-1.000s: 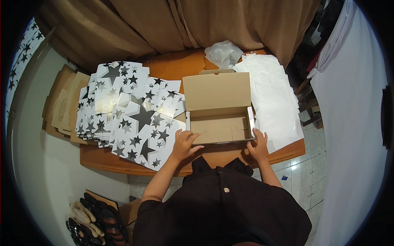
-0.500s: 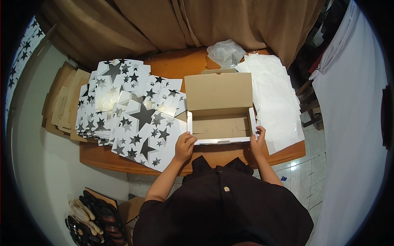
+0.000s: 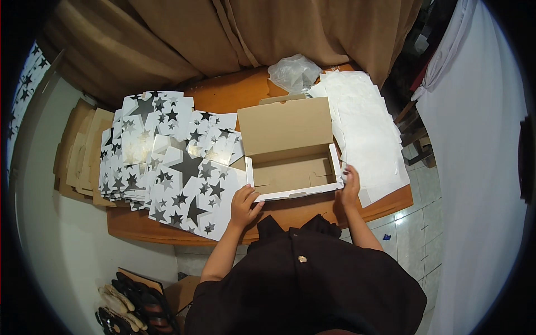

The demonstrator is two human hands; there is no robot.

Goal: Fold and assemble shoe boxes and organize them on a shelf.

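Observation:
An open cardboard box [image 3: 290,173], brown inside with white outer walls, stands at the front of the wooden table. Its brown lid [image 3: 286,126] is raised at the far side, and the inside holds nothing. At the near left corner, my left hand [image 3: 244,206] grips the box, its fingers along the wall and its thumb by the front edge. My right hand [image 3: 350,187] grips the near right corner, with the fingers bent at the outer side. Part of the fingers of both hands is hidden by the hands themselves.
Left of the box lie overlapping star-patterned sheets [image 3: 187,167], with flat brown cardboard pieces [image 3: 84,151] beyond them. White sheets [image 3: 365,128] are stacked at the right. A clear plastic bag [image 3: 294,73] sits at the back, before a brown curtain [image 3: 184,33]. Sandals [image 3: 151,304] lie lower left.
The box has turned slightly counterclockwise, its near left corner coming closer to me. Both hands stay at its corners. The whole view has shifted and tilted a little.

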